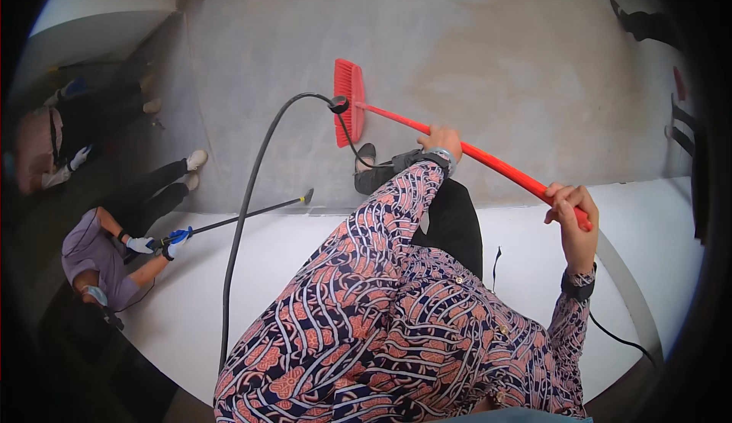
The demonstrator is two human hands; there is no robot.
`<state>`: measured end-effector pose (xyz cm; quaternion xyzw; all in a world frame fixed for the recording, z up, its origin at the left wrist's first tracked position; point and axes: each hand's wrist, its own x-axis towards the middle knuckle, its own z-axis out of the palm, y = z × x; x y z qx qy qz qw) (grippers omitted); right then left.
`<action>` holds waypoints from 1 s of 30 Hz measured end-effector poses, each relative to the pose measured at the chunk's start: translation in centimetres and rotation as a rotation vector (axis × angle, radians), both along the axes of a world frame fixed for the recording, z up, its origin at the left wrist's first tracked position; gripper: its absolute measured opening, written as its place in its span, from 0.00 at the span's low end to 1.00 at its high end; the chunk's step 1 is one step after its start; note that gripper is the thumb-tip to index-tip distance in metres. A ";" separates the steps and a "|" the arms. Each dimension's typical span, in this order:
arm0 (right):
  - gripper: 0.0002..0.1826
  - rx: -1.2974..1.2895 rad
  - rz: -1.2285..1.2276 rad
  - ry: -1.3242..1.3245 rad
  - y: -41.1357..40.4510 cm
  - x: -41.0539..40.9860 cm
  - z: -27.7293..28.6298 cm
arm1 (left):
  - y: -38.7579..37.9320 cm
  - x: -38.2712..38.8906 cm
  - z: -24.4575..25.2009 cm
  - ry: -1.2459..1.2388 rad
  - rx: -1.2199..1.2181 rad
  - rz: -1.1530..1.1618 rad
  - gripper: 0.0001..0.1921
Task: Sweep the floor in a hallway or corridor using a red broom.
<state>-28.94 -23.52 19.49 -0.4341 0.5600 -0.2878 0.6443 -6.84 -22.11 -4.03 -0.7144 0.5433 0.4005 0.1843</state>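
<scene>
Both my hands grip the red broom handle [503, 170], which slants from upper left to lower right. My left hand [443, 140] is wrapped partway along it, with a bangle and a black band at the wrist. At the handle's top end, my right hand [573, 211] is closed around it, thumb along the side. The red broom head [357, 100] is over the grey floor beyond my shoe [366, 155], its bristles facing left. A black cable [251, 188] loops up to a ring [338, 104] that overlaps the broom head in view, then runs to my left forearm.
At the left, a masked person [103, 251] in gloves holds a black-handled tool [246, 219]; another gloved person [43, 142] is farther up. People's legs [652, 25] show at the right rim. A white surface [286, 263] borders the grey floor [274, 39].
</scene>
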 end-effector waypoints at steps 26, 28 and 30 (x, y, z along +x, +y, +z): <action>0.10 0.256 -0.118 -0.154 -5.4 0.4 -1.4 | 1.3 1.1 -2.0 0.182 0.036 0.116 0.08; 0.10 0.230 -0.114 -0.157 -8.0 -1.1 -2.5 | -0.5 -0.6 -1.4 0.155 0.202 0.179 0.11; 0.11 0.225 -0.087 -0.138 -10.4 -1.9 -2.6 | -1.7 -1.6 -1.2 0.178 0.187 0.197 0.11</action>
